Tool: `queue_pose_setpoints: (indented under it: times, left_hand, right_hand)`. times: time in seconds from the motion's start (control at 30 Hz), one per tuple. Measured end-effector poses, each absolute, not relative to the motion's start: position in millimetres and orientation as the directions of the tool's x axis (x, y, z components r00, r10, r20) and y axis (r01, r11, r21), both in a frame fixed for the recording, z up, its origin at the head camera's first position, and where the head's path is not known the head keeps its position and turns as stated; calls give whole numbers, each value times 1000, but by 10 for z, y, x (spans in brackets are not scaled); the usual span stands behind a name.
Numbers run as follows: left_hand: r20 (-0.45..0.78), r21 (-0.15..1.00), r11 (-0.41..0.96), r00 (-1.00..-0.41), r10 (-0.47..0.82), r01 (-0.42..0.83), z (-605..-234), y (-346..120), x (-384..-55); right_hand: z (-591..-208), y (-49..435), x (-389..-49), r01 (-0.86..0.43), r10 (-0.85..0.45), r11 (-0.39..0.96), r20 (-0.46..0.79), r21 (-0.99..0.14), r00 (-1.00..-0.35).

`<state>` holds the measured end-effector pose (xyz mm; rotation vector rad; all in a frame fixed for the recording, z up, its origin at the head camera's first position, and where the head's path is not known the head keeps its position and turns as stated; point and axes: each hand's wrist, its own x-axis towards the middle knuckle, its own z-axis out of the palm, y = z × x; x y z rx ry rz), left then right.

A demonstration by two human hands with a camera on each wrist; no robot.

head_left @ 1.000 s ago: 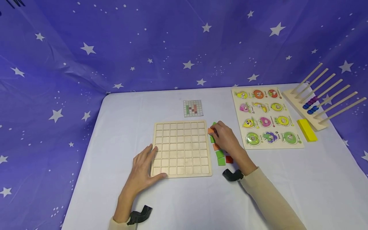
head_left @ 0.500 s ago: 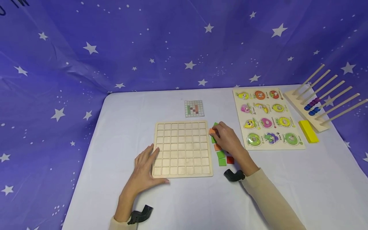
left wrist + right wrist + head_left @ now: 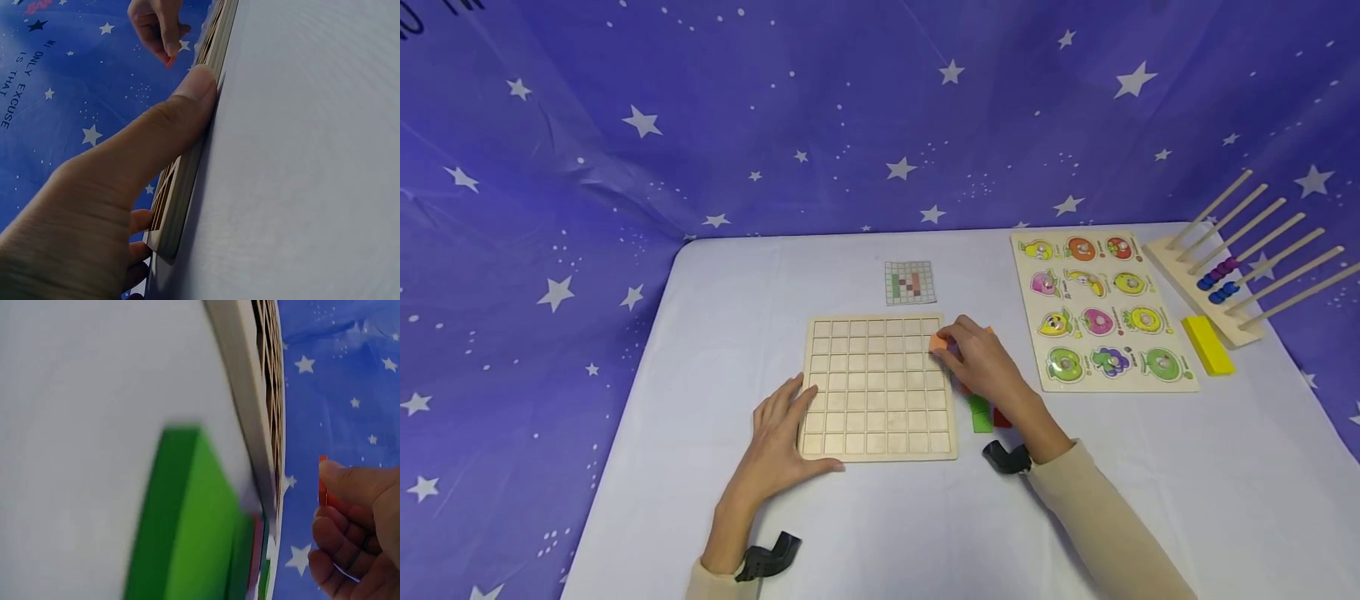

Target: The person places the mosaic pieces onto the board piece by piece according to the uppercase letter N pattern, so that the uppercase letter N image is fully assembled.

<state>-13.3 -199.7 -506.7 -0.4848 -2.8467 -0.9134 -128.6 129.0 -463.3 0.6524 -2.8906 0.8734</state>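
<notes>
My right hand pinches a small orange square tile between thumb and fingertips, over the upper right edge of the wooden grid board. In the right wrist view the tile is seen edge-on, raised above the board's side. My left hand rests at the board's lower left corner. Its thumb lies along the front edge and its fingers touch the left side. The board's squares hold no tiles. Green tiles and a red tile lie right of the board, others partly hidden under my right hand.
A small card with a coloured grid pattern lies behind the board. To the right are a fruit puzzle board, a yellow block and a wooden peg stand with purple and blue beads.
My right hand has lifted the orange tile from the row beside the board and carried it left over the board's edge. My left hand has stayed at the corner.
</notes>
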Motion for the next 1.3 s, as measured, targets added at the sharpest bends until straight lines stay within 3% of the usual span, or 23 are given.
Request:
queue_pose_setpoints:
  times: [0.53, 1.3]
  left_hand:
    - [206, 551, 766, -943, 261, 332, -5078, -2000, -132]
    - [195, 553, 767, -946, 260, 325, -5069, -2000, -125]
  right_hand:
    - [-4685, 806, -1241, -543, -515, 701, 199, -461, -834]
    - [-4822, 734, -1282, -474, -472, 689, 156, -548, -868]
